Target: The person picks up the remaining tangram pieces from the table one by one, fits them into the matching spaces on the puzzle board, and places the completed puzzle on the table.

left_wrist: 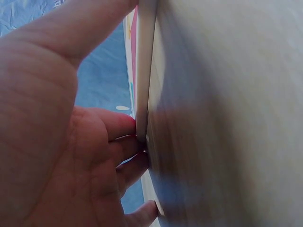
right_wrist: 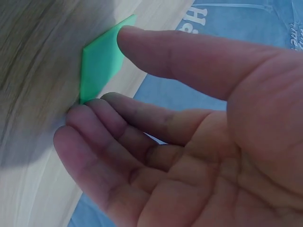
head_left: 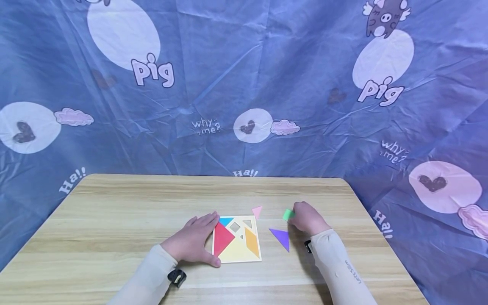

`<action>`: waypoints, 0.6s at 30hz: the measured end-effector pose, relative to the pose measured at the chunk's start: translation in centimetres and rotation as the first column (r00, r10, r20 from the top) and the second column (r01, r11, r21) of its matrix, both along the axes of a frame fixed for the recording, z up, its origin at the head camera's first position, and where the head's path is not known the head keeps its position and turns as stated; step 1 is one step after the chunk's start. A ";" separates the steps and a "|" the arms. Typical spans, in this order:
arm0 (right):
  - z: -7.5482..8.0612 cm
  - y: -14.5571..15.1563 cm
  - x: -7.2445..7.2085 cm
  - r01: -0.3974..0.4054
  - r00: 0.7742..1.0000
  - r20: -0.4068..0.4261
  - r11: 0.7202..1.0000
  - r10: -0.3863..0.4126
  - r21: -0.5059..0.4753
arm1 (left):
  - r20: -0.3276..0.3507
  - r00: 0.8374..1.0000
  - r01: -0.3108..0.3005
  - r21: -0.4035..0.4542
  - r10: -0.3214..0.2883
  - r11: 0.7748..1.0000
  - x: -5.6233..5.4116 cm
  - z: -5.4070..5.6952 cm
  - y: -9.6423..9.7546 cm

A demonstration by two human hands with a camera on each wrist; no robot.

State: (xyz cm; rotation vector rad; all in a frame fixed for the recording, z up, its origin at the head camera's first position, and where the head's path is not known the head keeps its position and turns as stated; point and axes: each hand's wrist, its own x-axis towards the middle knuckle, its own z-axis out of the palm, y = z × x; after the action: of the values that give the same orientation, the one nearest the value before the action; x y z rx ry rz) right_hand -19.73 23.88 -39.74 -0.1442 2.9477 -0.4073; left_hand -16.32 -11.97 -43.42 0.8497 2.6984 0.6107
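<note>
My left hand (head_left: 192, 241) spans the left side of a pale puzzle board (head_left: 249, 260), thumb at its near edge and fingers at the far left corner. In the left wrist view, fingertips (left_wrist: 128, 125) touch the board's side (left_wrist: 144, 71). Set in the board are a red triangle (head_left: 223, 238), a blue piece (head_left: 225, 221), a cream triangle (head_left: 238, 250) and an orange parallelogram (head_left: 251, 242). Farther right, my right hand (head_left: 306, 218) pinches a green square (head_left: 287, 214) between thumb and fingertips, close at the tabletop. The thumb (right_wrist: 137, 45) overlaps the square's edge in the right wrist view.
A purple triangle (head_left: 282, 238) lies between the board and my right hand. The pink triangle (head_left: 257, 211) is at the board's far right corner. Vacant recesses (head_left: 234, 227) show in the board. A blue printed cloth (head_left: 213, 84) hangs behind the wooden table (head_left: 152, 199).
</note>
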 end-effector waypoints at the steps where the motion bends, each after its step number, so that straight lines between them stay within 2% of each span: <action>1: 0.0 0.0 0.0 0.006 1.000 0.001 1.000 -0.006 0.002 | 0.000 1.000 0.000 0.000 0.000 1.000 0.0 0.0 0.0; 7: -0.3 0.2 -0.2 0.051 0.998 0.019 0.998 -0.052 0.035 | 0.009 1.000 -0.001 0.001 0.001 1.000 0.0 -0.1 0.0; 18: -0.3 0.1 -0.2 0.039 0.999 0.037 0.999 -0.039 0.017 | 0.016 1.000 -0.001 -0.013 0.002 1.000 0.0 0.1 0.0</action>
State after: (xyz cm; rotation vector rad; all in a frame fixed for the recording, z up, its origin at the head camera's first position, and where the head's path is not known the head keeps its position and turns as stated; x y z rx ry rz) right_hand -19.94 24.02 -40.07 -0.0765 2.9201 -0.3871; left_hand -16.36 -11.97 -43.30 0.8365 2.6863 0.5976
